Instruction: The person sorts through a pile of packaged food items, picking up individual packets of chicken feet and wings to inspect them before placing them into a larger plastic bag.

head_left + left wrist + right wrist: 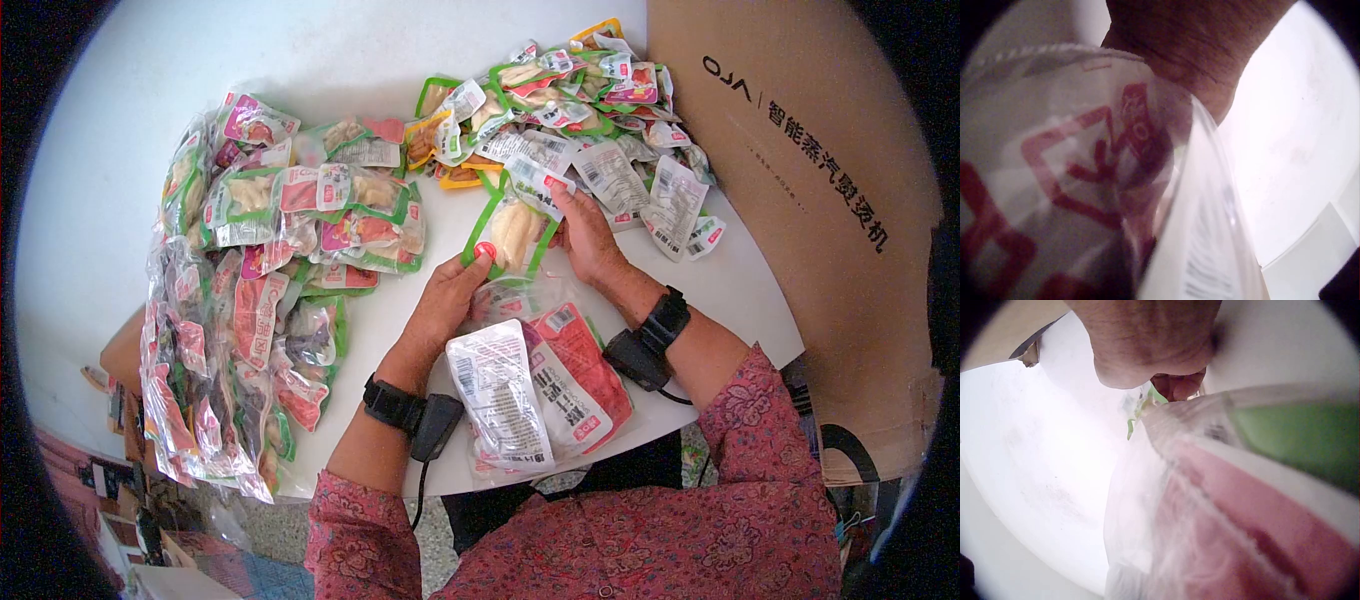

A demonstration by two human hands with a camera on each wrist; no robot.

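Observation:
Over the middle of the table, a green-edged sealed food pack (517, 232) with pale pieces in its window is between both hands. My left hand (452, 288) pinches its lower left corner. My right hand (588, 235) grips its right side, thumb near the white printed top. Just below the hands lies a clear plastic bag (520, 300) holding a white printed pack (497, 395) and a red-and-white pack (578, 375). In the left wrist view the bag's red-printed film (1072, 162) hides the fingers. The right wrist view shows curled fingers (1179, 386) above the bag.
Filled clear bags of packs (240, 310) line the table's left side. A loose heap of packs (560, 110) lies at the back right. A large cardboard box (790, 200) stands along the right edge of the white table (385, 330).

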